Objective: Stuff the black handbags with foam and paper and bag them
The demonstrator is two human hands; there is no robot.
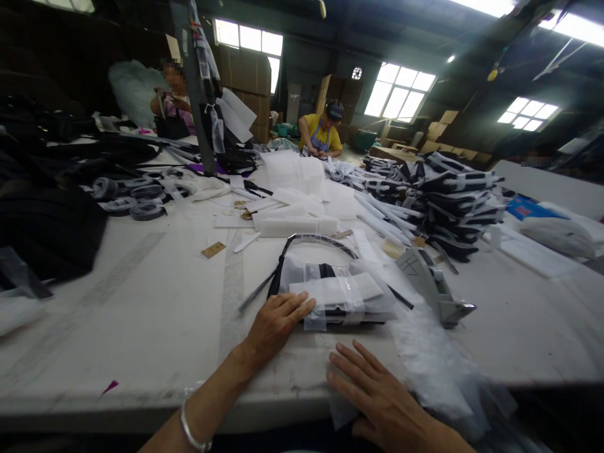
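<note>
Left hand lies flat, fingers spread, on the plastic-wrapped bag; right hand, open and empty, partly hides clear plastic sheeting.

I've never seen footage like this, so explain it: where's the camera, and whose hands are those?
One camera, worn on a person's head, looks forward and down, so both bare hands are the wearer's. The left hand rests on the near edge of a folded black-and-white item wrapped in clear plastic on the white table. The right hand lies open near the table edge, holding nothing. A grey tape dispenser stands beside that item. Farther back lie white foam sheets and a pile of black-and-white items; a person in yellow and another person work at the far end.
</note>
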